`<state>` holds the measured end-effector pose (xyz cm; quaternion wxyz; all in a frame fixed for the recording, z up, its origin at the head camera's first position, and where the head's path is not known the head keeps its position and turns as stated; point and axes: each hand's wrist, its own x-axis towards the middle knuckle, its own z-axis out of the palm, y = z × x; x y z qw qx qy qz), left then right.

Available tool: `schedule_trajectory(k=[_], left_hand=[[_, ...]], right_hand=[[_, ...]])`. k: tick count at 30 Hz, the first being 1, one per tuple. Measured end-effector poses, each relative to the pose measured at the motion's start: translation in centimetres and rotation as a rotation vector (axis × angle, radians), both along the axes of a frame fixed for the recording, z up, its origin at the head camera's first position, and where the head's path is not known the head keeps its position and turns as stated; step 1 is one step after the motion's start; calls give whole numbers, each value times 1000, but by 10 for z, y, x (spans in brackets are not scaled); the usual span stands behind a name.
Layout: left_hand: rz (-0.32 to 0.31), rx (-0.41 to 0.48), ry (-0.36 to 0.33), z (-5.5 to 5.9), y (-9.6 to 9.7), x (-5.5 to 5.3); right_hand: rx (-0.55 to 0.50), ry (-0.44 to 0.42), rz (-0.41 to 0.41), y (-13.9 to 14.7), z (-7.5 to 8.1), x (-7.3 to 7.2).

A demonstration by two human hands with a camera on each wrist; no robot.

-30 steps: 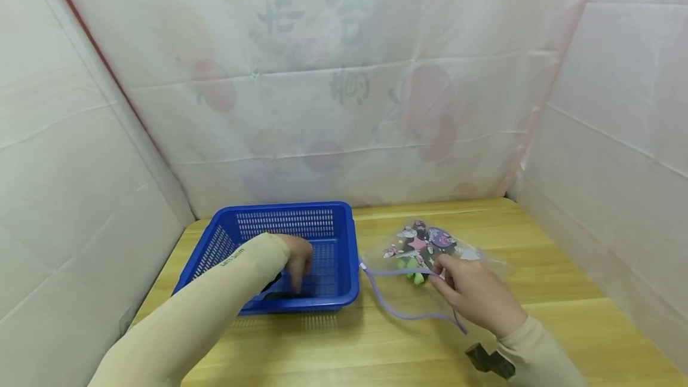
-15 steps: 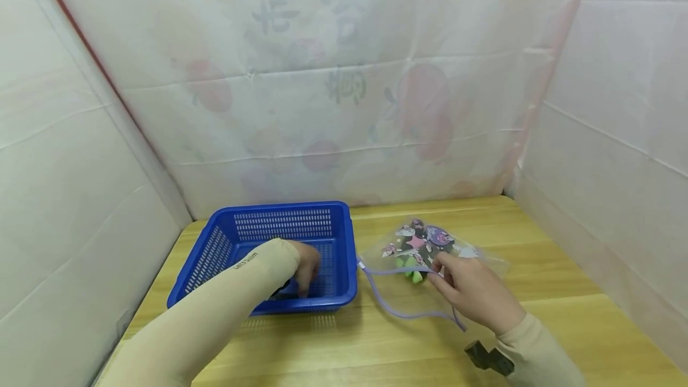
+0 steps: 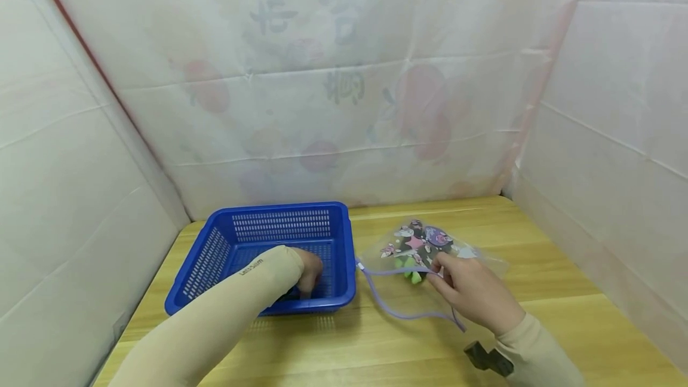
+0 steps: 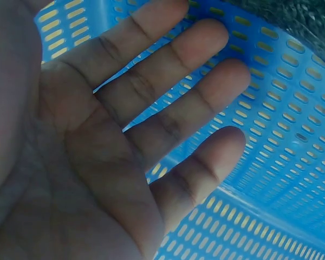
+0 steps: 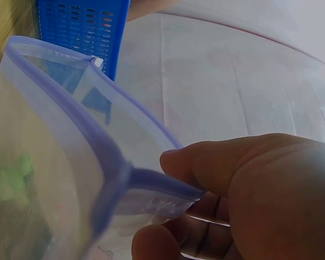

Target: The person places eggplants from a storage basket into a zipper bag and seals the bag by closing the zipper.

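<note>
My left hand (image 3: 310, 270) reaches down into the blue plastic basket (image 3: 285, 206), near its front right side. In the left wrist view its fingers (image 4: 179, 103) are stretched out and slightly spread above the slotted bottom, with nothing held. A dark, fuzzy-looking thing (image 4: 298, 19) shows in that view's upper right corner, beyond the fingertips; its kind is unclear. To the right, my right hand (image 3: 473, 288) pinches the purple zip edge of a clear printed zip bag (image 3: 414, 243) between thumb and fingers. The bag's mouth gapes. A light green thing (image 3: 412, 270) shows through the bag.
The wooden table (image 3: 322, 357) runs back to a pale printed cloth wall (image 3: 344, 106). Similar white walls stand at left and right. A white zip slider (image 3: 361, 267) lies close beside the basket's right side.
My left hand has shifted a little right and toward the front inside the basket. The right hand keeps its pinch on the zip bag. The view has shifted slightly.
</note>
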<state>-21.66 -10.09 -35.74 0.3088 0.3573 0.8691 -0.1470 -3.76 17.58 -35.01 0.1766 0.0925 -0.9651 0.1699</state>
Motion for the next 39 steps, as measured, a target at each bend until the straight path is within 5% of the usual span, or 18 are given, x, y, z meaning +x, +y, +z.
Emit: schedule_trajectory(k=[39], left_hand=[[-7,89,73,-19,11,-11]], right_hand=[[-2,7,-2,-3,1,2]])
